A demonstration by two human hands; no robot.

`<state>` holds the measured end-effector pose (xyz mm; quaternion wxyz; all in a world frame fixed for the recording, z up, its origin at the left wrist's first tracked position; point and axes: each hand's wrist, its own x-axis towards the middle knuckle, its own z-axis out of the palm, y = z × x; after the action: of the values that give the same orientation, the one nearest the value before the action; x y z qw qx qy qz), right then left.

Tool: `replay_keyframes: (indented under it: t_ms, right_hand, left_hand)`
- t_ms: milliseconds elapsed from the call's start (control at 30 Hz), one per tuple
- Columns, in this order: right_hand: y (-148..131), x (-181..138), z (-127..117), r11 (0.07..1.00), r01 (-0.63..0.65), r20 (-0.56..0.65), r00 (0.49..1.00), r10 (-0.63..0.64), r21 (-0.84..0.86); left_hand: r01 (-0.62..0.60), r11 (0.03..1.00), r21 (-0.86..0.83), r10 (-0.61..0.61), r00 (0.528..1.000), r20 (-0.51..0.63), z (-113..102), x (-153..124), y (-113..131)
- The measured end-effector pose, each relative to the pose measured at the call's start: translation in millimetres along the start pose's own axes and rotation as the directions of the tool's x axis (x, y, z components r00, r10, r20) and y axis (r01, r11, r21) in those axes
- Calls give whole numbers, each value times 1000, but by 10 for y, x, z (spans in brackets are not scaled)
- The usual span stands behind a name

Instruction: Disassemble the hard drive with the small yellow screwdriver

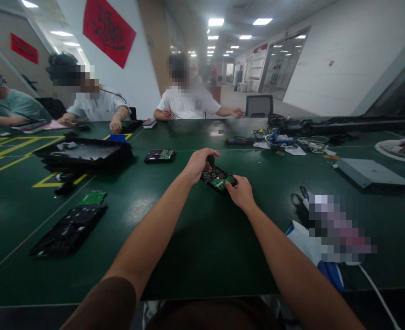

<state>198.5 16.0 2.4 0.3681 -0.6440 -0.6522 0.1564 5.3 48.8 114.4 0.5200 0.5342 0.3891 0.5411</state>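
A hard drive (218,183) with a green circuit board facing up lies in front of me, just above or on the green table. My right hand (241,192) grips its near right end, thumb on top beside the board. Over its far left end, my left hand (202,164) is closed around a dark-handled screwdriver (211,160) held upright, its tip hidden against the drive. To the left sits another hard drive (160,156), also board side up. Nearer on the left lie a black drive casing (69,229) and a loose green circuit board (92,197).
A black tray (85,153) stands at the left, near yellow tape lines. Cables and a bowl (280,139) lie at the back right. A silver metal box (374,173) and a blue-white packet (305,240) are on the right. Several people sit across the table.
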Motion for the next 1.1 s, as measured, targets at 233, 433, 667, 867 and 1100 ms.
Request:
replay_keyframes:
  t_ms: [233,433,667,867,1100]
  right_hand:
    - [20,12,24,1000,25,-33,999,-25,0]
    - [-7,-4,10,1000,-7,-15,1000,7,20]
    - [-52,-13,-6,989,-90,19,996,88,113]
    - [-70,-7,9,992,-89,-26,995,91,90]
    - [-62,19,48,1000,-28,-100,995,27,-8]
  left_hand:
    - [94,985,-144,-87,995,52,-2,14,-22]
    - [71,988,-138,-71,997,3,-7,6,-21]
    - [-3,1000,30,2,999,36,-36,-42,59]
    - [12,998,-57,-8,998,65,-34,-53,66]
    - [-5,999,-41,8,997,74,-36,-48,74]
